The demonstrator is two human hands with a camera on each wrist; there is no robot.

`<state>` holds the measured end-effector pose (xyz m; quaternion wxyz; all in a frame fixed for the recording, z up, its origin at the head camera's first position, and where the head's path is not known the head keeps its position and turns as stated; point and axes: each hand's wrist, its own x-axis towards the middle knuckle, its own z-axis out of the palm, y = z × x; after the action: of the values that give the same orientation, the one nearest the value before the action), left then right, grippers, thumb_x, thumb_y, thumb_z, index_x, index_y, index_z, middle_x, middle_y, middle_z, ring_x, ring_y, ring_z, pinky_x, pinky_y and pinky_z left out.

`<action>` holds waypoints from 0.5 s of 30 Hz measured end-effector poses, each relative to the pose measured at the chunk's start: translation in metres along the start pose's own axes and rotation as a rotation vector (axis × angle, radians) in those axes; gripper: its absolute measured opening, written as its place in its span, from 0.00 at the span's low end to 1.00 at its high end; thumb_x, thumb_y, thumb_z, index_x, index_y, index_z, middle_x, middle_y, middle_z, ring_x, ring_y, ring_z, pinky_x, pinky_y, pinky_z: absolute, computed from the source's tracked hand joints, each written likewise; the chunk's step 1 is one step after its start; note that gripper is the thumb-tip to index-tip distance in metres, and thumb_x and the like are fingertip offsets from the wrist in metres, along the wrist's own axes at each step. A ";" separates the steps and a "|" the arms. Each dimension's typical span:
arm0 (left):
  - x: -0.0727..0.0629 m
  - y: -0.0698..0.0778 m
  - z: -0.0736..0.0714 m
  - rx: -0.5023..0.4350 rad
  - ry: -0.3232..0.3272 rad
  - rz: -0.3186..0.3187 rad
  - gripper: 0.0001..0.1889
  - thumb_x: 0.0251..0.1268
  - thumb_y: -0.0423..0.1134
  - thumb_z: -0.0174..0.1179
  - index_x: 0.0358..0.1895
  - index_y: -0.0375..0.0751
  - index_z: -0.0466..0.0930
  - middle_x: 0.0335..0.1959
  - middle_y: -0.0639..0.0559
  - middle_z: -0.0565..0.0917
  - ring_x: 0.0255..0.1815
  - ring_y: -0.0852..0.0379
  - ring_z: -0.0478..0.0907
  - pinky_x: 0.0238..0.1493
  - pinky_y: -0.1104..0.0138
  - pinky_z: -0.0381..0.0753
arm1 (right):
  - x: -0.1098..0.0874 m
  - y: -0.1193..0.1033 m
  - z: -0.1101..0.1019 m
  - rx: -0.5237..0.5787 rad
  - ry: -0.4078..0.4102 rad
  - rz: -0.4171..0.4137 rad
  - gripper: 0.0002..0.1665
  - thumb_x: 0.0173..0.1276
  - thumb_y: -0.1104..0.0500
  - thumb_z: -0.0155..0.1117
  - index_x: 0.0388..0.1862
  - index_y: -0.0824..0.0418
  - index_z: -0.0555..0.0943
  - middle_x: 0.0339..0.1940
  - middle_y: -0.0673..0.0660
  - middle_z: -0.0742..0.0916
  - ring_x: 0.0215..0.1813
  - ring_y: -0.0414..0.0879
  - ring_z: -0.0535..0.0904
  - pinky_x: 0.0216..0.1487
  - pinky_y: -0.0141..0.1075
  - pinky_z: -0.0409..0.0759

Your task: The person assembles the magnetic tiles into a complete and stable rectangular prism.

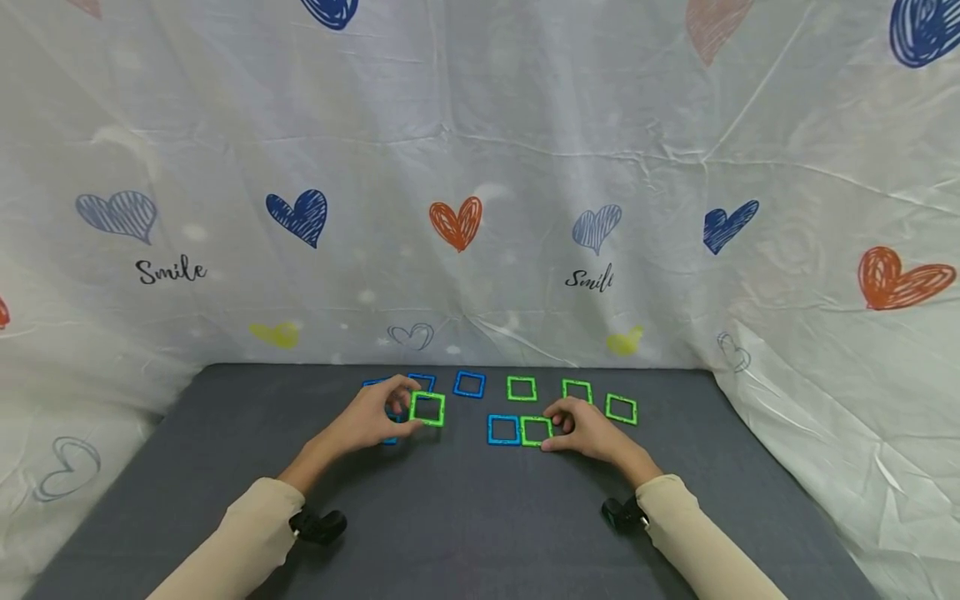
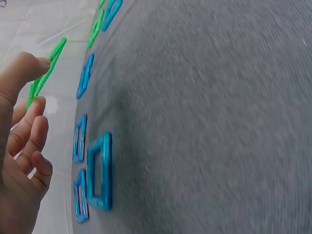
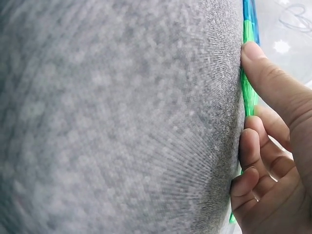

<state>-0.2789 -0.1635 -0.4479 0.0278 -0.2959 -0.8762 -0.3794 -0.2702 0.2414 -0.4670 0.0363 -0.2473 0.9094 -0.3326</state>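
My left hand [image 1: 372, 417] pinches a green square magnetic-tile frame [image 1: 442, 410] between thumb and fingers. In the left wrist view this green frame [image 2: 57, 52] is held up off the table, tilted. Toward the right, my right hand [image 1: 588, 432] grips another green square frame [image 1: 536, 418] by its right side, low at the table surface. A blue square frame [image 1: 504, 442] adjoins that green one on its left, edge to edge. Partly hidden behind my left hand are several blue frames, which show plainly in the left wrist view, the nearest blue frame [image 2: 107, 170] among them.
Along the back of the dark grey table [image 1: 480, 525] lie a blue frame [image 1: 469, 373] and loose green frames, including one green frame [image 1: 522, 398] in the middle and another green frame [image 1: 634, 412] at right. A white printed curtain [image 1: 510, 275] hangs behind the table.
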 end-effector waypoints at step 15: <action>0.015 0.013 0.018 -0.023 -0.010 0.055 0.29 0.60 0.41 0.75 0.62 0.34 0.77 0.37 0.59 0.79 0.36 0.59 0.76 0.38 0.61 0.78 | -0.001 0.000 0.000 0.019 -0.005 0.006 0.30 0.58 0.53 0.82 0.55 0.66 0.82 0.40 0.50 0.80 0.38 0.45 0.74 0.41 0.40 0.77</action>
<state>-0.2811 -0.1369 -0.4478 0.0304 -0.3222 -0.8634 -0.3871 -0.2696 0.2414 -0.4667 0.0419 -0.2453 0.9068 -0.3403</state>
